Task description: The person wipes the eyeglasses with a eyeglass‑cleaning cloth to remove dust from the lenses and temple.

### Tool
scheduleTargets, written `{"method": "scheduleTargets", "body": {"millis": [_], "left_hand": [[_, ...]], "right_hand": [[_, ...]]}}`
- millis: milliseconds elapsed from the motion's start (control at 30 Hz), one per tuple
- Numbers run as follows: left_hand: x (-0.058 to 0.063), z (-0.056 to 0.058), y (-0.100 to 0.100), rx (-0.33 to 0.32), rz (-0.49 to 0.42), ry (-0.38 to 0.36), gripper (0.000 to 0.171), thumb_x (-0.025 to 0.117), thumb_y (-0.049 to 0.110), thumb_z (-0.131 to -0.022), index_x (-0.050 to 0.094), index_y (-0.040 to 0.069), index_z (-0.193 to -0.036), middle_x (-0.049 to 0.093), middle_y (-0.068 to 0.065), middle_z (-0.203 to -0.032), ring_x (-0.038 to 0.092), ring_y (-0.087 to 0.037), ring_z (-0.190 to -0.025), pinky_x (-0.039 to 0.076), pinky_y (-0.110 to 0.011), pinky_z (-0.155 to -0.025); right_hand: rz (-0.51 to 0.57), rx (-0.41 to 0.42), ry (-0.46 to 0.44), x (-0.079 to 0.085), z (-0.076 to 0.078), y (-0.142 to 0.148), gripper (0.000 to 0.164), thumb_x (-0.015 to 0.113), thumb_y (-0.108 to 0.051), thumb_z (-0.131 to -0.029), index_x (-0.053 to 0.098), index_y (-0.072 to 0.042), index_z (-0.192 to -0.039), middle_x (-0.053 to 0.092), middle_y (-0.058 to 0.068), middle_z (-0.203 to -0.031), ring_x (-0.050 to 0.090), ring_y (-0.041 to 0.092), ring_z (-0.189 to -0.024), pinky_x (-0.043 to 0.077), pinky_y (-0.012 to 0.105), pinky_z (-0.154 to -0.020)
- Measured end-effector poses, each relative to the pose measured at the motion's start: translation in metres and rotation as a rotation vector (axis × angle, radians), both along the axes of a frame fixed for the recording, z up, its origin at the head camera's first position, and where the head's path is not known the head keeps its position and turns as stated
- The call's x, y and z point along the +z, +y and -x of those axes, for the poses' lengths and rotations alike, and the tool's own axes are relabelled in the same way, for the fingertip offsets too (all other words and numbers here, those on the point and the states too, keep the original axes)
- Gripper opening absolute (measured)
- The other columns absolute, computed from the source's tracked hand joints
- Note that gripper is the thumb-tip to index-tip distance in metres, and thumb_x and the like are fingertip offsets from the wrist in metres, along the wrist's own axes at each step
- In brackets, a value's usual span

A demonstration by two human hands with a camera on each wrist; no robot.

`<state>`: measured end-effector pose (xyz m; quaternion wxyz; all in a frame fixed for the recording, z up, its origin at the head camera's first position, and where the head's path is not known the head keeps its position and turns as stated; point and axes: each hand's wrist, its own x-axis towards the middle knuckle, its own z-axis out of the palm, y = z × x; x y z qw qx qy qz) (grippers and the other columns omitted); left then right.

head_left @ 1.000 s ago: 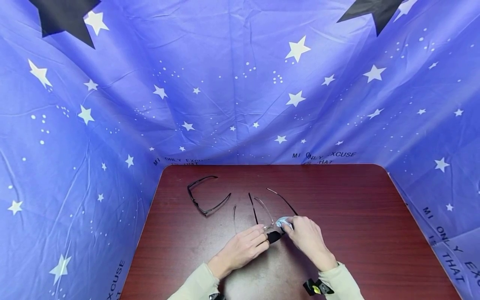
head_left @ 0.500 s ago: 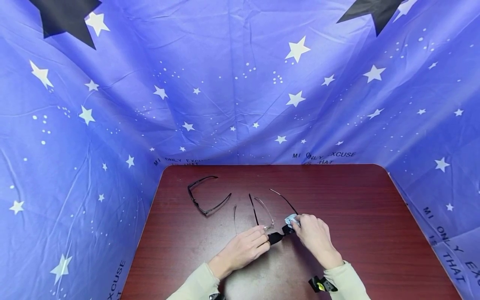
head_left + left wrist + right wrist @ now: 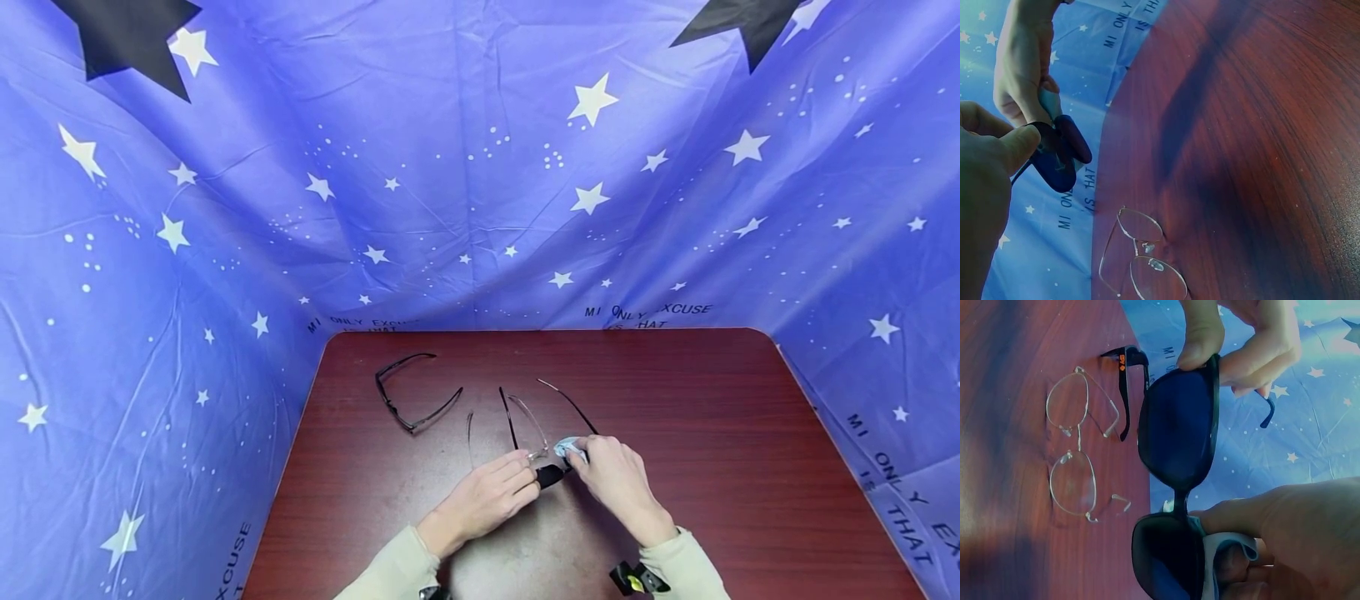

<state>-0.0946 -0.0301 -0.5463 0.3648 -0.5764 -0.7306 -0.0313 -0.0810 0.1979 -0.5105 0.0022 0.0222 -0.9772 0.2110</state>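
Dark sunglasses (image 3: 1179, 431) with black frames are held up between both hands, their temples pointing away toward the back of the table. My left hand (image 3: 489, 493) pinches one end of the frame, thumb against the lens edge in the right wrist view. A light-blue cloth (image 3: 567, 448) is bunched in my right hand (image 3: 618, 483), which pinches it against the other lens (image 3: 1169, 556). Part of the cloth is hidden behind that lens. Just beyond the sunglasses, thin wire-rimmed glasses (image 3: 1072, 478) stand on the table with their temples unfolded.
Black-framed glasses (image 3: 393, 408) with open temples lie at the back left of the dark red wooden table (image 3: 712, 400). A blue curtain (image 3: 472, 167) with white stars surrounds the table on the back and both sides.
My right hand slid right along the sunglasses with the cloth, then came back left toward the bridge. The left hand has stayed nearly still, and the other glasses have not moved.
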Motion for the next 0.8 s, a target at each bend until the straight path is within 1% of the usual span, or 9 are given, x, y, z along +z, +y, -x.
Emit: {"method": "scheduleTargets", "body": {"millis": [100,300,433,567,633,700,800], "left_hand": [[-0.001,0.001,0.000,0.001,0.002,0.014,0.023,0.046,0.014,-0.102,0.065,0.018,-0.091,0.067,0.005,-0.098,0.065,-0.014,-0.105,0.043,-0.034,-0.117],[-0.004,0.000,0.003,-0.005,-0.002,0.027,0.027,0.042,0.014,-0.103,0.065,0.018,-0.089,0.066,0.006,-0.095,0.065,-0.012,-0.099,0.046,-0.032,-0.113],[-0.006,-0.002,0.003,-0.001,-0.001,0.024,0.028,0.042,0.013,-0.103,0.065,0.018,-0.089,0.066,0.005,-0.095,0.065,-0.012,-0.099,0.046,-0.032,-0.113],[-0.006,-0.006,0.003,0.011,-0.007,0.002,0.024,0.044,0.013,-0.101,0.065,0.017,-0.091,0.067,0.005,-0.097,0.065,-0.013,-0.101,0.045,-0.033,-0.115],[-0.005,-0.007,0.004,0.018,-0.018,-0.010,0.022,0.046,0.014,-0.101,0.065,0.016,-0.091,0.066,0.005,-0.098,0.065,-0.013,-0.102,0.044,-0.034,-0.116],[-0.005,-0.009,0.004,0.024,-0.034,-0.032,0.022,0.046,0.015,-0.103,0.065,0.016,-0.091,0.066,0.004,-0.098,0.066,-0.014,-0.101,0.043,-0.034,-0.116],[-0.005,-0.010,0.004,0.047,-0.069,-0.078,0.026,0.045,0.018,-0.107,0.066,0.015,-0.092,0.067,0.004,-0.097,0.066,-0.014,-0.103,0.041,-0.033,-0.118]], "right_hand": [[-0.006,-0.004,-0.015,0.001,0.001,0.003,0.023,0.073,-0.022,-0.091,0.063,-0.019,-0.071,0.059,0.002,-0.063,0.058,0.023,-0.057,0.042,0.043,-0.048],[-0.021,-0.012,-0.045,0.001,0.003,0.013,0.027,0.072,-0.023,-0.092,0.060,-0.020,-0.068,0.056,0.001,-0.062,0.057,0.024,-0.056,0.042,0.044,-0.047],[-0.033,-0.023,-0.026,-0.001,0.003,0.018,0.024,0.072,-0.021,-0.091,0.063,-0.018,-0.070,0.060,0.004,-0.065,0.058,0.025,-0.056,0.043,0.046,-0.048],[-0.043,-0.017,0.072,-0.005,0.001,0.017,0.010,0.074,-0.019,-0.091,0.073,-0.012,-0.083,0.071,0.008,-0.078,0.064,0.033,-0.060,0.046,0.048,-0.049],[-0.030,-0.020,0.145,-0.008,0.000,0.016,0.009,0.075,-0.018,-0.090,0.076,-0.009,-0.091,0.072,0.009,-0.083,0.066,0.036,-0.064,0.047,0.048,-0.050],[0.000,-0.030,0.219,-0.012,-0.001,0.014,0.010,0.076,-0.017,-0.090,0.076,-0.008,-0.095,0.072,0.006,-0.084,0.067,0.035,-0.065,0.048,0.046,-0.051],[0.065,-0.046,0.322,-0.017,-0.002,0.012,0.011,0.076,-0.017,-0.090,0.077,-0.009,-0.097,0.072,0.004,-0.085,0.067,0.031,-0.067,0.048,0.044,-0.053]]}}
